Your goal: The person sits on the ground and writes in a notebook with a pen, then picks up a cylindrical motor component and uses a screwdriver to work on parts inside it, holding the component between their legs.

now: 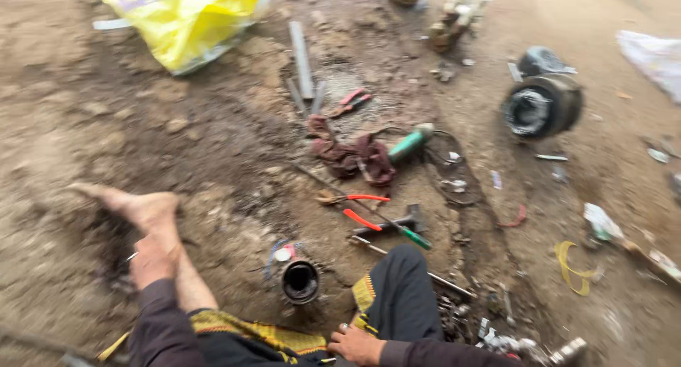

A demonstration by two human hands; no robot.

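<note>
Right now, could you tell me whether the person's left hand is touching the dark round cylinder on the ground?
Apart. The head view shows the left hand by the bare foot, with open dirt between it and the dark cylinder.

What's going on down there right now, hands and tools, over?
Left hand gripping own bare foot. Right hand resting on knee, empty. Dark metal cylinder on dirt between legs, untouched. Red-handled pliers and hammer lie beyond.
</note>
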